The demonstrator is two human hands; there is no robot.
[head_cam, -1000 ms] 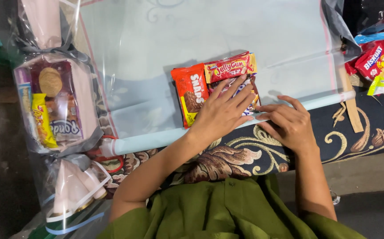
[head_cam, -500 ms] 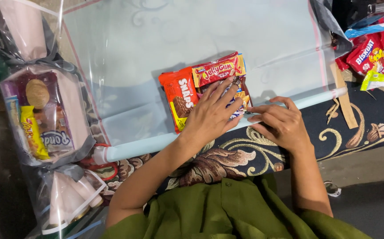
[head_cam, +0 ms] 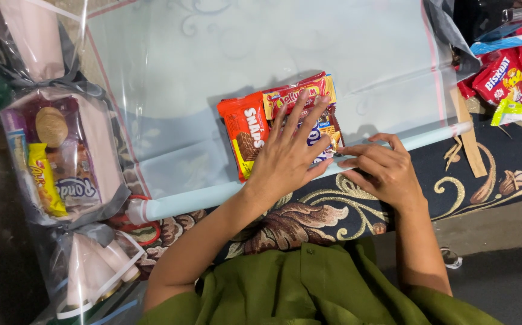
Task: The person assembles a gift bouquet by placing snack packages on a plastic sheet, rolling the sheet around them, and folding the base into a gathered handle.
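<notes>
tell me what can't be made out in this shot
Head view only:
- Snack packets under the left hand: the fingers cover the ones at the stack's right, so their count is unclear.
- Pale blue paper roll: its middle is hidden by both hands; the right hand rests on it.
- Red packets at top right: cut off by the frame edge.
- Wrapped bundle at left: glare on the clear film blurs its contents.

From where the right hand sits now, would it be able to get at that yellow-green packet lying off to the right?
Probably yes. The right hand rests on the rolled edge of the pale blue wrapping sheet, holding nothing. The yellow-green packet lies in the open on that side, with only the roll's end and a cardboard strip between.
</notes>
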